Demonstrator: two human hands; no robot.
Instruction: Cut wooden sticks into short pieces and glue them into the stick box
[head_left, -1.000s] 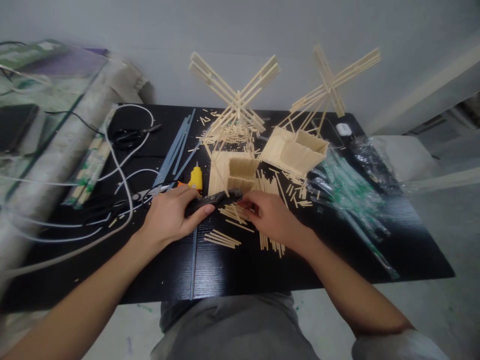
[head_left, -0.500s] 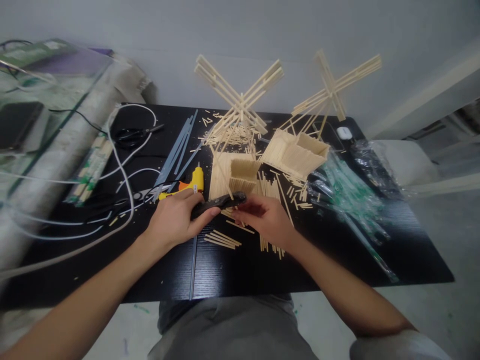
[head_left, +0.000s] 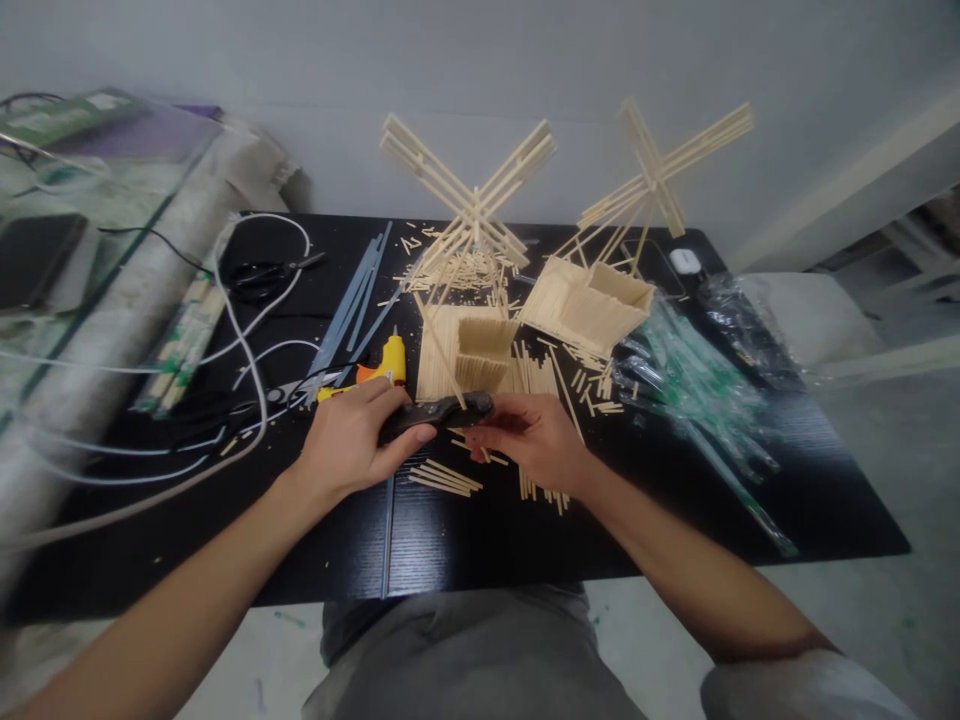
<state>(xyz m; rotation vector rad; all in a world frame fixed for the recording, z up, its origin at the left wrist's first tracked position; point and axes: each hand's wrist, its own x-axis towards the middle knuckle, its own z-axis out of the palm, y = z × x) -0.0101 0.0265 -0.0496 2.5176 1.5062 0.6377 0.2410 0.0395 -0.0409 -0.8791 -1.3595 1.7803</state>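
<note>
Head view: mid-frame, a dark tool [head_left: 437, 411] is gripped by the left hand [head_left: 349, 432], seemingly being aligned, steadiness needed, the right hand's [head_left: 544, 440] grip unclear.

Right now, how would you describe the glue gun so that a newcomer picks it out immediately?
On the black table, find the left-hand stick model. Just left of its base, beyond the left hand, lies the glue gun. Its bright yellow body and orange trigger stand out from the blue-grey strips.

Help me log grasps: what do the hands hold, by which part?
The left hand holds a black tool by its left end; whether the right hand grips anything is unclear.
</note>
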